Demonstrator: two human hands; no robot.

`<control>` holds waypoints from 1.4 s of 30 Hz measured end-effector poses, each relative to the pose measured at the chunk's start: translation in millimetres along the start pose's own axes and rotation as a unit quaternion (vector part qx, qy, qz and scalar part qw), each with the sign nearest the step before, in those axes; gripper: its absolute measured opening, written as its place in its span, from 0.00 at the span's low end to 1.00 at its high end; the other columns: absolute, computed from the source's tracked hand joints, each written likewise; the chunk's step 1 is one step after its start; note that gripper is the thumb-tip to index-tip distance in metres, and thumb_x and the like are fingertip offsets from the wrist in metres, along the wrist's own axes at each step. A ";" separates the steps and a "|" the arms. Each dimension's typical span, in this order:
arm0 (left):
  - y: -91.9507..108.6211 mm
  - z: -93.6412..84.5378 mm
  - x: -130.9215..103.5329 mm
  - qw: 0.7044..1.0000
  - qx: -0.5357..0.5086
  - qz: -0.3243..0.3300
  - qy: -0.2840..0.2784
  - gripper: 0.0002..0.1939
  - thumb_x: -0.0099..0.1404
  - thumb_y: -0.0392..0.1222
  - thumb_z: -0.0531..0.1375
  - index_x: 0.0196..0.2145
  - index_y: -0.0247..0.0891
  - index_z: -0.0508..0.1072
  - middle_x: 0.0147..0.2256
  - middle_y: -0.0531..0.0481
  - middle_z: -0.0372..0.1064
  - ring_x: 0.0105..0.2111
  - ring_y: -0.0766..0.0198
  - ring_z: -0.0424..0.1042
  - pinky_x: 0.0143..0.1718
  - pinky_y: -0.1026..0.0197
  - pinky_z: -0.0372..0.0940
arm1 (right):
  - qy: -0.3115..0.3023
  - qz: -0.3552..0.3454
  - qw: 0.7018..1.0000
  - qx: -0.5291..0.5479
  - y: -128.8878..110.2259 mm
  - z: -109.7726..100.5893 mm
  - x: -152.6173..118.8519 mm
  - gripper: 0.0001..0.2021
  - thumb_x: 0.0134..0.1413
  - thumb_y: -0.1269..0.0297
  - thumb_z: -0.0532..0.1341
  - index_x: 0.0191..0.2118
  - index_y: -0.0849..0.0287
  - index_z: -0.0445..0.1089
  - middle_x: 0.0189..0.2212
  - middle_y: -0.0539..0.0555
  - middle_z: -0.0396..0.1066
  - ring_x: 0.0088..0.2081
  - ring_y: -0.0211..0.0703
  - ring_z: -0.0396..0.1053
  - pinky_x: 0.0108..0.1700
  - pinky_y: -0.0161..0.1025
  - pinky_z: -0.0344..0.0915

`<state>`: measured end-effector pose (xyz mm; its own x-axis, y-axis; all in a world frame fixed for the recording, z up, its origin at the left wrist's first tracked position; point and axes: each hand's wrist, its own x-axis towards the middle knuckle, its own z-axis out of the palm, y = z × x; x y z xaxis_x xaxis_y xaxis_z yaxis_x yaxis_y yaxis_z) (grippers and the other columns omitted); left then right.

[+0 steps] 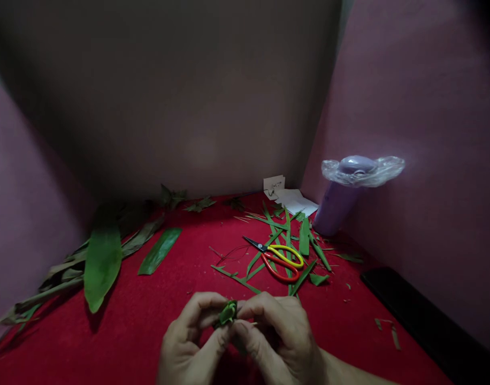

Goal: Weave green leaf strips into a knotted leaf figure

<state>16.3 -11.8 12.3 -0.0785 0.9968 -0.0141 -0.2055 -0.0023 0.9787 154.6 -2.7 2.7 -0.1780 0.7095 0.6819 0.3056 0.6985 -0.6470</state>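
Observation:
A small folded piece of green leaf (228, 313) is held up at the bottom middle of the view. My left hand (194, 339) pinches it between thumb and forefinger. The fingertips of my right hand (279, 334) are closed against its right side, and a thin pale tip pokes out between them. What that tip belongs to is hidden by the fingers. Just beyond my hands lie scissors (265, 248) with one yellow and one red handle, blades slightly apart and pointing left. Cut green leaf strips (288, 235) are scattered under and around them.
A red cloth (205, 240) covers the surface. On the left lie a broad green leaf (102, 262), dry leaves (64, 272) and a cut leaf piece (160, 250). White papers (295, 202) and a purple plastic-topped bottle (337, 203) stand back right. A black flat object (413, 310) lies right.

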 end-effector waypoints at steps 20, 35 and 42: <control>-6.9 -10.0 23.6 0.985 -0.111 -0.130 -0.020 0.16 0.47 0.36 0.70 0.33 0.36 0.69 0.28 0.48 0.78 0.23 0.63 0.74 0.24 0.64 0.68 | -0.011 -0.016 0.997 -0.081 10.1 4.4 -5.9 0.05 0.55 0.68 0.57 0.32 0.62 0.68 0.14 0.47 0.64 0.14 0.34 0.60 0.20 0.33 0.53; -8.5 -12.1 25.9 0.979 -0.147 -0.142 -0.015 0.12 0.58 0.43 0.62 0.40 0.35 0.72 0.34 0.44 0.75 0.34 0.58 0.74 0.35 0.59 0.67 | -0.122 0.112 0.974 -0.154 27.4 1.8 -3.5 0.08 0.60 0.64 0.53 0.37 0.57 0.69 0.27 0.52 0.74 0.27 0.40 0.71 0.31 0.33 0.59; -4.3 -10.8 25.6 0.987 -0.127 -0.097 -0.024 0.10 0.55 0.38 0.65 0.36 0.35 0.69 0.31 0.46 0.77 0.30 0.61 0.75 0.32 0.62 0.68 | -0.112 0.129 0.982 -0.080 28.8 3.2 -2.6 0.07 0.60 0.65 0.53 0.39 0.56 0.68 0.25 0.48 0.73 0.25 0.36 0.69 0.28 0.30 0.58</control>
<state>4.6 12.8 5.5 0.0317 0.9830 -0.1806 -0.4510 0.1753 0.8751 160.9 15.9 -18.8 -0.2712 0.8760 0.3990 0.5073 0.4823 -0.7141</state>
